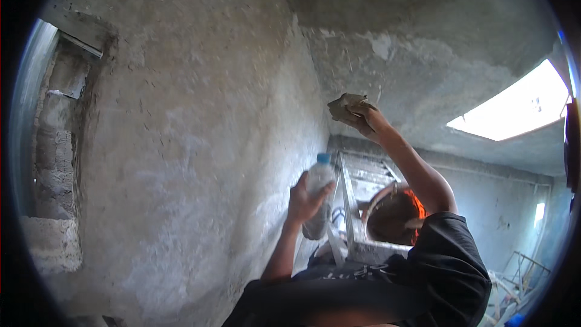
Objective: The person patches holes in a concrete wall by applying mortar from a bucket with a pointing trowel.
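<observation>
My left hand [307, 200] is closed around a clear plastic bottle [322, 175] with a blue cap and greyish contents in its lower part. My right hand [367, 118] is raised high with its fingers gripping a flat, irregular grey pad [345, 104], whose material I cannot make out; the grey plastered surface lies behind it, and whether the pad touches that is unclear. Below my right hand, a round container [387, 225] with a dark inside and orange at its side sits by a pale ladder-like frame [344, 188].
A rough plastered wall [151, 145] rises on the left, beside a recess with exposed blocks [57, 145]. Overhead is a grey ceiling [411, 12] with a bright opening [508, 109] at right. Metal frames and clutter [521, 278] lie at the lower right.
</observation>
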A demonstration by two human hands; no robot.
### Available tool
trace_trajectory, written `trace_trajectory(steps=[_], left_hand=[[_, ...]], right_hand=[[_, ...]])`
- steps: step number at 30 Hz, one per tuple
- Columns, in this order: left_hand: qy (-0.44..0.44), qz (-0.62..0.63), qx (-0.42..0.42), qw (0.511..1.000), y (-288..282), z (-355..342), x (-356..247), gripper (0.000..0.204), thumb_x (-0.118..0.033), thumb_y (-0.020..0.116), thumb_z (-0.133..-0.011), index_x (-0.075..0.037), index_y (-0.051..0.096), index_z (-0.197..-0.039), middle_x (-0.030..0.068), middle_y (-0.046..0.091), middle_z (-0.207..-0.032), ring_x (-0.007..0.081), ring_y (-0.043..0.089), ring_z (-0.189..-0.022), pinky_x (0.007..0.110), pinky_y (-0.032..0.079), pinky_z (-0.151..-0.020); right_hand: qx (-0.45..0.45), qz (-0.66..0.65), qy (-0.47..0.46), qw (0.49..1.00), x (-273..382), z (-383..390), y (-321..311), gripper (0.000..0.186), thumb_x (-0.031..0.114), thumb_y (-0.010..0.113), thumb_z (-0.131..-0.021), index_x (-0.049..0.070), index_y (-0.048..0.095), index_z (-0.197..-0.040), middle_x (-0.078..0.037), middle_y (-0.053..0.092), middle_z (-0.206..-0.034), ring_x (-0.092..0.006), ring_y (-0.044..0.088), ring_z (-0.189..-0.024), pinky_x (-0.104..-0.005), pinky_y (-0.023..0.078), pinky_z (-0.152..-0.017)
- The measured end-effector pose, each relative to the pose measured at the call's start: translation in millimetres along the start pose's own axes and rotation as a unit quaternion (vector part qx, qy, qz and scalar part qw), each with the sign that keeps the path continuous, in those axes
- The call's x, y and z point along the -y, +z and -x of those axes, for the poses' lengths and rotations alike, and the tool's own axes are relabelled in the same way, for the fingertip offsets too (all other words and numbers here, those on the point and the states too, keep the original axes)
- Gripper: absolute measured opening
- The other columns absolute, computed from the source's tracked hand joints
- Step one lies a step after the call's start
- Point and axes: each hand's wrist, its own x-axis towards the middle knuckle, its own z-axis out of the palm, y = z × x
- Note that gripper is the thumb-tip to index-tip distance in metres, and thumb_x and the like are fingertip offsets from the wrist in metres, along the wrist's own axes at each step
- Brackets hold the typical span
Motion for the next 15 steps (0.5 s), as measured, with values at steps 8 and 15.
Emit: trace_trajectory(steps=[8,15], left_hand=[[-0.04,-0.088,0.135,0.986,6.4,-4.8,-44.0,0.058,-0.047,0.072,-0.077,0.001,0.059,-0.106,0.015,0.066,-0.096,0.0238,0.064,-0.087,0.033,0.049,-0.08],[-0.128,-0.108,0.218,0.961,29.7,-4.4,-64.1,0.046,-0.039,0.069,-0.082,-0.003,0.061,-0.108,0.0038,0.065,-0.088,0.0108,0.06,-0.075,0.027,0.048,-0.069]], right_hand=[[-0.081,0.07,-0.058,0.993,-20.2,102.1,-1.8,0.033,0.001,0.061,-0.086,-0.005,0.052,-0.117,-0.015,0.06,-0.113,-0.0251,0.062,-0.102,-0.0347,0.052,-0.09],[-0.126,0.151,-0.151,0.969,-49.7,123.6,-12.6,0.018,0.002,0.07,-0.079,-0.003,0.066,-0.096,-0.008,0.069,-0.093,-0.0138,0.065,-0.083,-0.0254,0.052,-0.077]])
